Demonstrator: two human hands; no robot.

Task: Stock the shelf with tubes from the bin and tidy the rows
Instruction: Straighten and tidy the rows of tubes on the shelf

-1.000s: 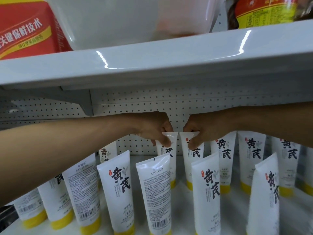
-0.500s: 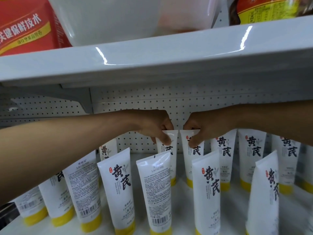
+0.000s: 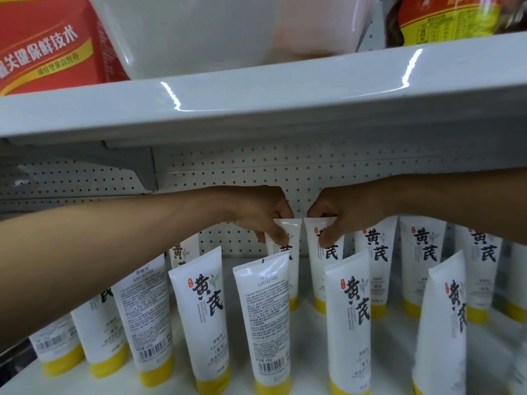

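Note:
White tubes with yellow caps stand cap-down in rows on the white shelf. My left hand pinches the top edge of a back-row tube, thumb on its front. Beside it, my right hand pinches the top of the neighbouring back-row tube. The two tubes stand upright and close together against the pegboard. In the front row, some tubes show black characters and others, such as one tube, show their barcode side. The bin is not in view.
A white upper shelf overhangs low above my arms. On it sit a red box, a translucent container and a yellow-labelled package. A perforated back panel closes the rear. A shelf bracket hangs at left.
Both hands keep their pinch on the two back-row tubes, which have shifted only slightly. The view has dipped a little.

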